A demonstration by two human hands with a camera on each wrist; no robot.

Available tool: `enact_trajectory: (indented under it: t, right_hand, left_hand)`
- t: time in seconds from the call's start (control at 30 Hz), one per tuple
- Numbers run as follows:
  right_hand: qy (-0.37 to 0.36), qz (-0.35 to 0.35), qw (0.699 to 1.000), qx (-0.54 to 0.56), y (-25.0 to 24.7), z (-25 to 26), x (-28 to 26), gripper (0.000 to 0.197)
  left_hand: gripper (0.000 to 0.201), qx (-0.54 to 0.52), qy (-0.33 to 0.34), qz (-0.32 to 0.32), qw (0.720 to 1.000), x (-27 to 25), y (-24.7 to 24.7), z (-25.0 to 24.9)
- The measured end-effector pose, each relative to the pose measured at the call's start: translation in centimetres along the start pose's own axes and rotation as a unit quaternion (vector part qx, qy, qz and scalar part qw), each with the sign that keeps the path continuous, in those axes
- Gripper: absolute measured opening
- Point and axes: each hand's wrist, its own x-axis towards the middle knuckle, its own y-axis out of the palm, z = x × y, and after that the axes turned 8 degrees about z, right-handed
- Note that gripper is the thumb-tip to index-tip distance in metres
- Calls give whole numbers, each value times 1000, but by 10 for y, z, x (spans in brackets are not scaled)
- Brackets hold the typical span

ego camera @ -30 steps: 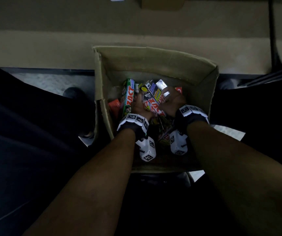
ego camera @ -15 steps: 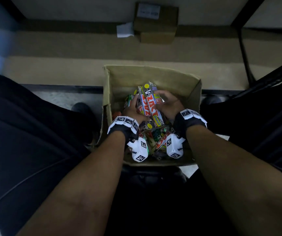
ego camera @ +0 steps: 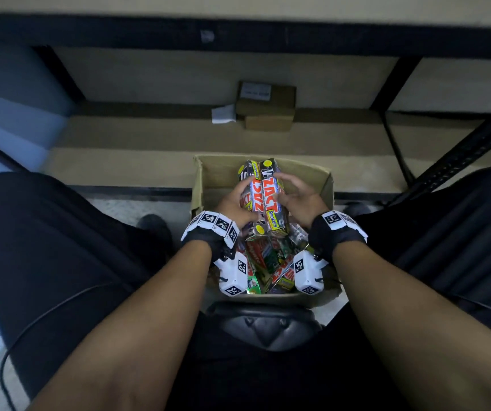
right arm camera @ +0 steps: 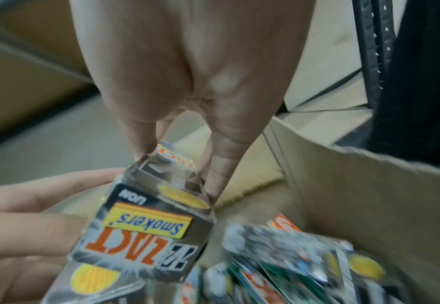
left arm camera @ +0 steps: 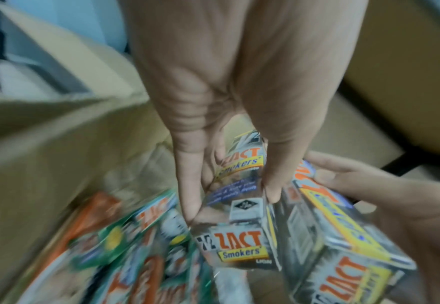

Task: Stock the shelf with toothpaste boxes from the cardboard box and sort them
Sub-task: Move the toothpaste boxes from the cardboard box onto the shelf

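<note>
An open cardboard box (ego camera: 315, 173) stands on the floor between my knees. It holds several loose toothpaste boxes (ego camera: 268, 259) in green, orange and silver. Above it both hands hold a bundle of silver ZACT Smokers toothpaste boxes (ego camera: 269, 200), stacked side by side and pointing away from me. My left hand (ego camera: 238, 201) grips the bundle's left side and my right hand (ego camera: 293, 194) its right side. In the left wrist view my left hand (left arm camera: 229, 197) pinches a silver box (left arm camera: 239, 244). In the right wrist view my right hand (right arm camera: 177, 170) pinches the end of a silver box (right arm camera: 146, 224).
The low shelf board (ego camera: 134, 140) runs across ahead, with a small brown carton (ego camera: 265, 108) and a white slip (ego camera: 223, 114) on it. A dark shelf upright (ego camera: 460, 152) slants at the right. My legs flank the cardboard box, and a shoe (ego camera: 152, 226) shows at the left.
Both hands have gathered the silver boxes into a bundle and lifted it up out of the cardboard box. My view has tilted up, showing more of the shelf.
</note>
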Motion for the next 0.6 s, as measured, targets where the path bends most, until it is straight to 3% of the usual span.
enact_trajectory:
  t: [0.6]
  right_hand:
    - [-118,-59,991,-26,-52,131,-57,40]
  left_hand:
    - [88,57,152,2,987,-63,-58,-139]
